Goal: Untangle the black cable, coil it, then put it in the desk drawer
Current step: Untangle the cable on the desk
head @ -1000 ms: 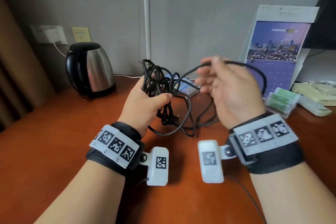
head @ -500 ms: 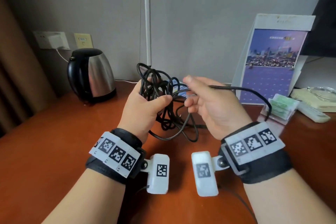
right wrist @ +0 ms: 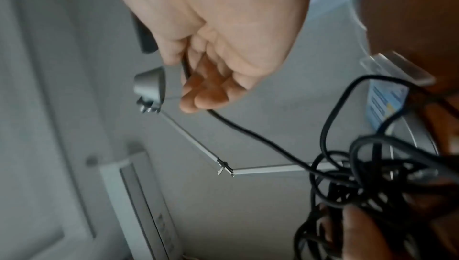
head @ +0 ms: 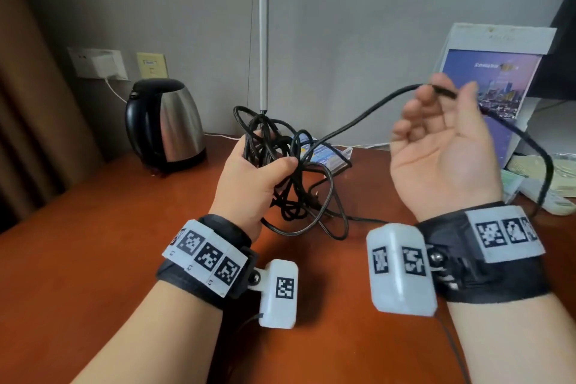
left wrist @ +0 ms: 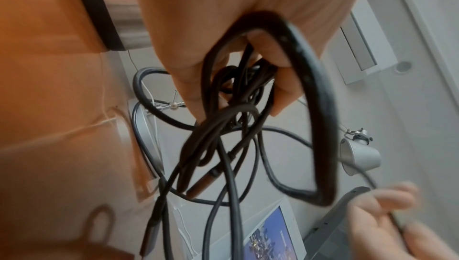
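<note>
My left hand (head: 258, 178) grips a tangled bunch of the black cable (head: 274, 146) above the desk, with loops hanging down to the wood. One strand (head: 367, 115) runs up and right to my raised right hand (head: 442, 134), palm toward me, whose fingers and thumb pinch it near the top. Behind that hand the cable drops in a long arc (head: 545, 171). In the left wrist view the fingers (left wrist: 280, 83) curl round the cable bundle (left wrist: 236, 127). In the right wrist view my fingers (right wrist: 196, 91) hold a single strand (right wrist: 248, 128). No drawer shows.
A steel and black kettle (head: 165, 125) stands at the back left of the wooden desk (head: 93, 259). A leaflet holder (head: 327, 156) lies behind the cable. A standing calendar (head: 492, 78), a remote (head: 551, 196) and packets sit at the right. A lamp pole (head: 263, 28) rises by the wall.
My right hand has swung up and to the right, turning palm toward me and drawing a strand out of the bundle. The left hand keeps its grip and has barely moved.
</note>
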A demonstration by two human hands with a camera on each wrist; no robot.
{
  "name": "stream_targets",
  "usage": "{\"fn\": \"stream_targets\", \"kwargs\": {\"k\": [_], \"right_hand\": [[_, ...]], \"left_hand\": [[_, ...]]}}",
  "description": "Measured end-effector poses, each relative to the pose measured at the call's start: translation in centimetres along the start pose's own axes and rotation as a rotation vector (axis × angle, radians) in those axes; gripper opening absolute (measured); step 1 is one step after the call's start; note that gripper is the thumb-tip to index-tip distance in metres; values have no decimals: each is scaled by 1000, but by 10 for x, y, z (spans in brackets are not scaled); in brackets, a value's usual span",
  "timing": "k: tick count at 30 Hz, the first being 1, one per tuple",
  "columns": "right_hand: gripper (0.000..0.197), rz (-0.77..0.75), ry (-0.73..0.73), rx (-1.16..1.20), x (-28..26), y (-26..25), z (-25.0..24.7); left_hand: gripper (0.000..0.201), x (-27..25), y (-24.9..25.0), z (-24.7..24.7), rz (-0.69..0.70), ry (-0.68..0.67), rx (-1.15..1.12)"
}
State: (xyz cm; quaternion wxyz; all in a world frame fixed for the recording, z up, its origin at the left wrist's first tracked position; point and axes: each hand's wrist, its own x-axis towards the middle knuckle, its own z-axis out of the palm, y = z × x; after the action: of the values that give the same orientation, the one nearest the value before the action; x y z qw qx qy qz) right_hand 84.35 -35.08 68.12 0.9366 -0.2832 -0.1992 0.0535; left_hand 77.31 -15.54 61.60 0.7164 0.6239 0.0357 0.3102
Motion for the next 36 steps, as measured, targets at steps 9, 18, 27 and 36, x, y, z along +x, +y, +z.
{"fn": "stream_targets", "kwargs": {"k": [9,18,27,36], "right_hand": [[27,172,-85,-810,-15,53,-1],[32,-11,-36,-156,-5,7,6],[23,248,27,-540,-12,50,-2],[38,70,176,1,6,15,-14]], "left_hand": [[35,-3,0,1,58,-101,31],[35,0,-2,-1,25,-43,24],[34,-1,-3,1,10,-68,-2],[26,7,-4,-6,-62,145,-138]]}}
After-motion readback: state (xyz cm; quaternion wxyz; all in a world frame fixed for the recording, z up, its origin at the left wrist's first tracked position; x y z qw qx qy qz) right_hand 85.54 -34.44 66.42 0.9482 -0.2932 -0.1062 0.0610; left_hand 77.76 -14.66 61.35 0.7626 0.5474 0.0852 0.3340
